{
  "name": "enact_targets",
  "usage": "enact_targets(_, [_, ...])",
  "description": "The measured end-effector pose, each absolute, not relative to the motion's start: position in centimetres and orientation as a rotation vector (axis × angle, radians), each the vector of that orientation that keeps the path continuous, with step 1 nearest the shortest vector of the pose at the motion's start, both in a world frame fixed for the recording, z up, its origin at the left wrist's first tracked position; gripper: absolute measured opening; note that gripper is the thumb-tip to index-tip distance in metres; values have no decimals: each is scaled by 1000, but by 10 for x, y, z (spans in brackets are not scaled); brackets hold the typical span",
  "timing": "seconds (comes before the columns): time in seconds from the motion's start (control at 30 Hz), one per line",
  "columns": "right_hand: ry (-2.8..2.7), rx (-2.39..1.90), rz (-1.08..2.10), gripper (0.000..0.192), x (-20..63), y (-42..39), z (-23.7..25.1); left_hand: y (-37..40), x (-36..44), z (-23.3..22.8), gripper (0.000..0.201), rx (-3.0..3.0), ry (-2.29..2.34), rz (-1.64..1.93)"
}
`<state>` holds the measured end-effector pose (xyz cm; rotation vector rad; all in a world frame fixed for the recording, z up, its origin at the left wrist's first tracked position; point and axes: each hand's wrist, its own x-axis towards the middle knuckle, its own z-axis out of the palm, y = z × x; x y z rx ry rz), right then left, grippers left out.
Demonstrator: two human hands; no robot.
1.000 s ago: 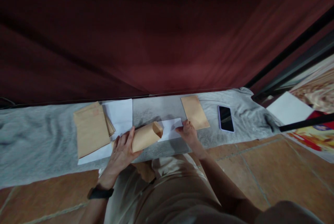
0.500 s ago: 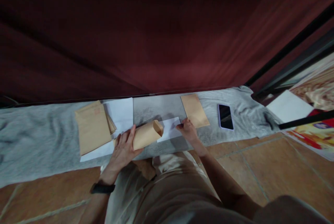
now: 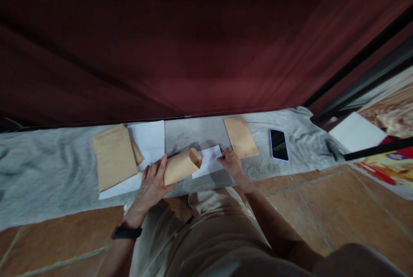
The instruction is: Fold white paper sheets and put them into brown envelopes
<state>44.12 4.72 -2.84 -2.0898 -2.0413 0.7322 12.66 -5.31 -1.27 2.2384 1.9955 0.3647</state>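
A brown paper envelope (image 3: 179, 168) bulges open at its right end, where a dark gap shows. My left hand (image 3: 152, 184) grips it across its left part, fingers over the far side and thumb along the near edge. Just right of the opening lies a strip of white paper (image 3: 207, 163), perhaps folded; the envelope's mouth hides or borders its left end. My right hand (image 3: 232, 164) pinches the right edge of this paper. Another brown envelope (image 3: 242, 137) lies flat just beyond my right hand.
Left of my hands, a pile of brown envelopes (image 3: 115, 156) rests on white sheets (image 3: 151, 137). A phone (image 3: 279, 144) lies at the right on the grey cloth (image 3: 190, 133). Behind hangs a dark red curtain (image 3: 200, 62). Black bars (image 3: 377, 150) stand at far right.
My right hand has moved slightly left with the white paper, bringing it closer to the envelope's opening. My left hand and the envelope have stayed nearly still.
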Motion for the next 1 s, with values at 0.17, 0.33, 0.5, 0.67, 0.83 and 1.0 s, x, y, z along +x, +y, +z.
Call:
enact_targets(0.17, [-2115,-2087,533,45,432,39,-32,-53,125,-15,106,2231,2021,411])
enact_targets(0.33, [-2105,-2130,514,46,425,39,-33,-54,122,-21,108,2258,2032,408])
enact_targets(0.5, [-1973,-1988,714,27,431,45,-42,-54,121,-23,105,2271,2014,436])
enact_targets(0.67, [-1771,-1797,839,14,450,53,-47,-52,121,-22,109,2249,2009,409])
enact_targets(0.83, [-1520,-1573,984,22,469,55,-48,-50,121,-25,112,2266,1995,397])
enact_targets(1.0, [-1177,-1386,1199,35,479,46,-51,-48,119,-28,113,2235,1976,400])
